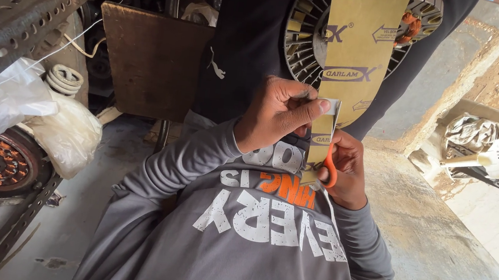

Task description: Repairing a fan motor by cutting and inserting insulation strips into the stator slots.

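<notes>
Head view: hands [308,140] grip paper strip [357,52], hiding motor stator [304,34].

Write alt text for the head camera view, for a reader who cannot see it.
Seen from above, a person in a grey printed sweatshirt pinches a yellowish sheet of insulating paper with the left hand while the right hand works orange-handled scissors on its lower end. Behind the sheet sits a round slotted motor core; plastic bags hang at left.

Both hands raised before the chest: left hand [277,115] at 11 o'clock, thumb and fingers pinched; right hand [345,168] at 5 o'clock, fingers curled closed.
</notes>
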